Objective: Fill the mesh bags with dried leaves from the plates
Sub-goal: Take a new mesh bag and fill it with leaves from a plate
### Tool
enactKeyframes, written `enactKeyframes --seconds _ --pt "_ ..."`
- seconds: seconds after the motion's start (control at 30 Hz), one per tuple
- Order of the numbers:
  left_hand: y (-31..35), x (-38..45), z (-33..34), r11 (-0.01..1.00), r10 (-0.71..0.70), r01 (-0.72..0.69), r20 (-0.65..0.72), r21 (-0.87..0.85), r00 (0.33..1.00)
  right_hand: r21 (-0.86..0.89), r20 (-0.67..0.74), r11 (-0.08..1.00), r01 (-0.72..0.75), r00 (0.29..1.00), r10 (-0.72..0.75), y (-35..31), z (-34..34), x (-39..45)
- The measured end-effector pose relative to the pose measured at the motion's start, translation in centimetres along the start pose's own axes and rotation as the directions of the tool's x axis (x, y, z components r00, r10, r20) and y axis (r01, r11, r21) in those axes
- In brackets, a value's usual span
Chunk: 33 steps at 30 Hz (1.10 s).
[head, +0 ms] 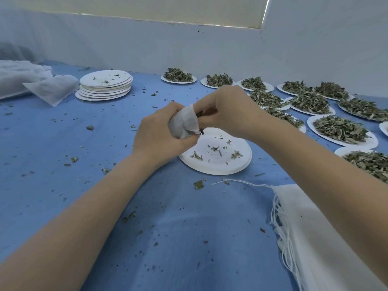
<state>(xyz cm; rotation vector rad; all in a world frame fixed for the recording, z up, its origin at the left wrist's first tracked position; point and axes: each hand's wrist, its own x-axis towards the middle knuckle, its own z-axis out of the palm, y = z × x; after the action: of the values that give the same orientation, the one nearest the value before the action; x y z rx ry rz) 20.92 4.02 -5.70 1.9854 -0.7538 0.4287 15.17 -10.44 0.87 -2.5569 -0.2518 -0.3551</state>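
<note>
Your left hand (159,133) is wrapped around a small mesh bag (183,122), held just above a nearly bare plate (216,153) mid-cloth. The bag's long axis tilts up-right, mouth toward your right hand (225,112), whose fingers pinch leaf bits at the opening. Blue cloth (63,143) littered with crumbs; full plates (342,131) along the right edge, pale wall behind.
</note>
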Motion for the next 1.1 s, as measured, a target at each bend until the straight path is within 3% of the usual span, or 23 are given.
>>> enactKeyframes --seconds 0.2,0.6,0.7,0.8,0.9,1.1 --pt "0.0 0.1 -0.1 0.999 -0.018 0.017 0.027 0.032 0.999 0.241 0.172 0.967 -0.083 0.984 0.042 0.0 -0.7 -0.5" --pt "-0.2 0.0 0.2 0.986 0.034 -0.050 0.101 0.159 0.994 0.080 0.035 0.997 -0.017 0.999 0.014 0.0 -1.7 -0.3" --pt "-0.2 0.1 0.3 0.988 0.010 -0.025 0.096 0.153 0.995 -0.008 -0.011 0.998 0.060 0.998 -0.060 0.1 -0.9 -0.2" --pt "-0.3 0.1 0.3 0.991 -0.002 -0.012 0.104 0.133 0.995 -0.066 0.031 0.993 0.100 0.995 -0.098 0.1 -0.8 -0.4" --pt "-0.2 0.2 0.3 0.987 0.007 -0.027 0.126 0.159 0.992 -0.078 0.076 0.990 0.115 0.991 -0.109 0.1 -0.8 -0.2" --pt "0.8 0.3 0.5 0.994 -0.009 0.001 0.075 0.111 0.997 -0.016 -0.048 0.997 0.080 0.996 -0.081 0.1 0.2 0.4"
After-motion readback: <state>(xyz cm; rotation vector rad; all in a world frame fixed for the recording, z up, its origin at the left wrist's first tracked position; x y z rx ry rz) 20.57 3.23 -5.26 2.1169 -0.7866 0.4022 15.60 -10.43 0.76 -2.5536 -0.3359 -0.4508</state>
